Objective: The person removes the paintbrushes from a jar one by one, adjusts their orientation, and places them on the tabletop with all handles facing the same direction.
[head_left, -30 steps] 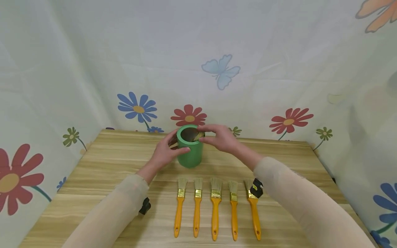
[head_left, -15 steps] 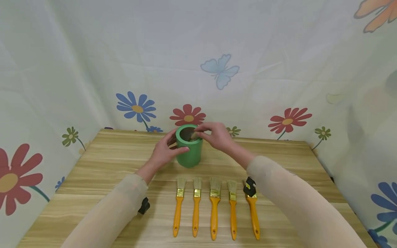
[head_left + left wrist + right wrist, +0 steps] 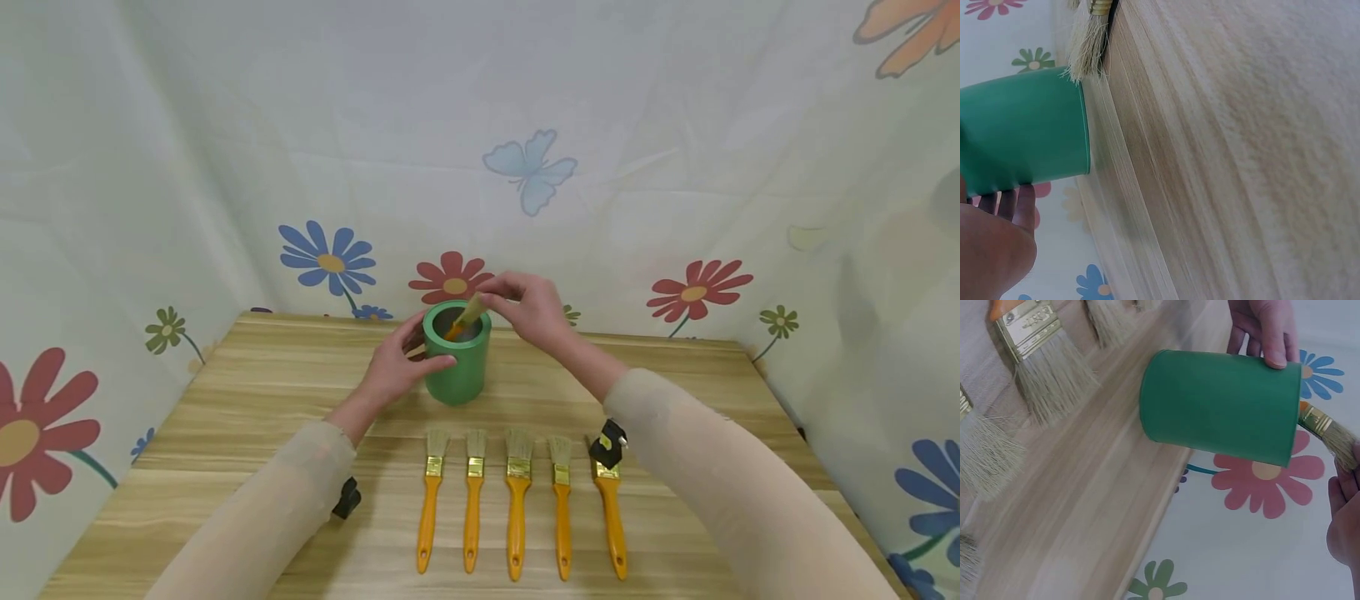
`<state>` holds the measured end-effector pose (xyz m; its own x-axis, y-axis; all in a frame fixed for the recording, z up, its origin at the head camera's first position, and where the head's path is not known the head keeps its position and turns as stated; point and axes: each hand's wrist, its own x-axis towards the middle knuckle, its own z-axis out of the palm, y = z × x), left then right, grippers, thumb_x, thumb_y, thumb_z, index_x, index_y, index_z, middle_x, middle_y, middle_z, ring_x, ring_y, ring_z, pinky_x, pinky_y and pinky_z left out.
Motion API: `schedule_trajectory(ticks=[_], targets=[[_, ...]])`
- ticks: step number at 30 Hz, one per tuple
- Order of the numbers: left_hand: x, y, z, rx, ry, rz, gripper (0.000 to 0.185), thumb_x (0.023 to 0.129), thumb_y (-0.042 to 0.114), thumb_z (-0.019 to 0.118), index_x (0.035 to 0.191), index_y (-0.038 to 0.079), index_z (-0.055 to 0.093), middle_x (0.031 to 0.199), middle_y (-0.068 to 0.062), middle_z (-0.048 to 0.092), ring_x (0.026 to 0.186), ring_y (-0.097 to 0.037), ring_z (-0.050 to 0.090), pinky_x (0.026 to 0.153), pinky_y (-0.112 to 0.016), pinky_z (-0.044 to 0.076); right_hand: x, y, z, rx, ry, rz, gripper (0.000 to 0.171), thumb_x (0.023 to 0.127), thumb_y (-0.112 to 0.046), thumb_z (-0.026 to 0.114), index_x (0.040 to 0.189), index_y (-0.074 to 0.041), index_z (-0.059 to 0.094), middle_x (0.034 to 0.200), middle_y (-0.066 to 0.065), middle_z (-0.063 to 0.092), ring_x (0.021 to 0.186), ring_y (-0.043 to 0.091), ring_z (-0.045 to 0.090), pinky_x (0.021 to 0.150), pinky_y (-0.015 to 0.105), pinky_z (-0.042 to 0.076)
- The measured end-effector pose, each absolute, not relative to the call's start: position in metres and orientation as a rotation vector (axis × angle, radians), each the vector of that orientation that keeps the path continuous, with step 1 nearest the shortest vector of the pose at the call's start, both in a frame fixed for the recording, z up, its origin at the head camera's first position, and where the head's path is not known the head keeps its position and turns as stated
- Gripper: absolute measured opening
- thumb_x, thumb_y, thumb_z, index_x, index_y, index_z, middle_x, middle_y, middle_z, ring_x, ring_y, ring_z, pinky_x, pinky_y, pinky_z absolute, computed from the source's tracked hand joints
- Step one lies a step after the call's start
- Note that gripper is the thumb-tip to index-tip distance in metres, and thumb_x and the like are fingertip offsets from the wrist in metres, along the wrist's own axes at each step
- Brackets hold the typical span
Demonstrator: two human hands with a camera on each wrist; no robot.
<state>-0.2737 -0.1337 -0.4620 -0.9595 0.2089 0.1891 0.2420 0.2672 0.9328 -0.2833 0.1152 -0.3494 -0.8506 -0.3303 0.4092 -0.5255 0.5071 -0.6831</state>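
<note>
A green cup point(image 3: 457, 354) stands upright near the back of the wooden table point(image 3: 225, 433). My left hand point(image 3: 402, 364) grips its left side, thumb across the front; its fingers point(image 3: 1266, 328) show on the cup point(image 3: 1219, 406) in the right wrist view. My right hand point(image 3: 525, 307) pinches the bristle end of a paintbrush point(image 3: 467, 317) above the cup's mouth. The brush tilts, its orange handle inside the cup. In the right wrist view the brush point(image 3: 1329, 432) sticks out past the rim. The left wrist view shows the cup wall point(image 3: 1022, 131) and my palm point(image 3: 991, 250).
Several orange-handled paintbrushes point(image 3: 516, 500) lie in a row near the table's front, bristles toward the cup. One brush's bristles point(image 3: 1088, 44) lie close to the cup's base. Flowered cloth walls point(image 3: 525, 167) enclose the table at the back and both sides.
My right hand has risen from the cup's rim, drawing the paintbrush partly out, bristle end up. The left hand has stayed on the cup.
</note>
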Motion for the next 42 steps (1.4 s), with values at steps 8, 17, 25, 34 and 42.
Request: schedule_trajectory(ticks=[8, 17, 25, 34, 42], targets=[[-0.275, -0.134, -0.462, -0.437, -2.471, -1.857, 0.091, 0.088, 0.037, 0.091, 0.165, 0.028, 0.042, 0.162, -0.008, 0.051, 0.149, -0.038, 0.048, 0.118, -0.054, 0.047, -0.279, 0.122, -0.328, 0.639, -2.478, 1.377, 0.021, 0.101, -0.019, 0.077, 0.118, -0.008, 0.081, 0.106, 0.008, 0.080, 0.091, 0.021, 0.073, 0.079, 0.028, 0.060], [-0.275, -0.132, -0.460, -0.426, -2.468, -1.861, 0.091, 0.088, 0.033, 0.092, 0.164, 0.026, 0.043, 0.161, -0.009, 0.052, 0.148, -0.038, 0.049, 0.117, -0.054, 0.048, -0.273, 0.143, -0.298, 0.580, -2.399, 1.538, 0.024, 0.101, -0.020, 0.077, 0.120, -0.005, 0.080, 0.108, 0.010, 0.079, 0.092, 0.019, 0.070, 0.080, 0.023, 0.058], [-0.276, -0.132, -0.461, -0.416, -2.469, -1.871, 0.092, 0.088, 0.033, 0.091, 0.165, 0.026, 0.042, 0.163, -0.009, 0.050, 0.149, -0.038, 0.047, 0.118, -0.055, 0.046, -0.268, 0.168, -0.274, 0.543, -2.324, 1.621, 0.026, 0.100, -0.017, 0.078, 0.121, -0.002, 0.079, 0.104, 0.000, 0.079, 0.098, 0.015, 0.070, 0.090, 0.020, 0.058], [-0.276, -0.134, -0.463, -0.424, -2.479, -1.826, 0.092, 0.088, 0.034, 0.092, 0.165, 0.026, 0.042, 0.163, -0.010, 0.051, 0.149, -0.039, 0.048, 0.120, -0.056, 0.044, -0.262, 0.191, -0.258, 0.482, -2.352, 1.665, 0.028, 0.100, -0.019, 0.079, 0.122, -0.002, 0.078, 0.102, -0.004, 0.079, 0.101, 0.016, 0.070, 0.095, 0.021, 0.057], [-0.278, -0.136, -0.465, -0.415, -2.490, -1.813, 0.093, 0.088, 0.036, 0.092, 0.165, 0.029, 0.041, 0.164, -0.008, 0.050, 0.149, -0.037, 0.049, 0.121, -0.055, 0.044, -0.258, 0.218, -0.260, 0.471, -2.421, 1.738, 0.019, 0.102, -0.016, 0.077, 0.118, -0.008, 0.081, 0.099, -0.007, 0.079, 0.100, 0.014, 0.072, 0.098, 0.022, 0.056]])
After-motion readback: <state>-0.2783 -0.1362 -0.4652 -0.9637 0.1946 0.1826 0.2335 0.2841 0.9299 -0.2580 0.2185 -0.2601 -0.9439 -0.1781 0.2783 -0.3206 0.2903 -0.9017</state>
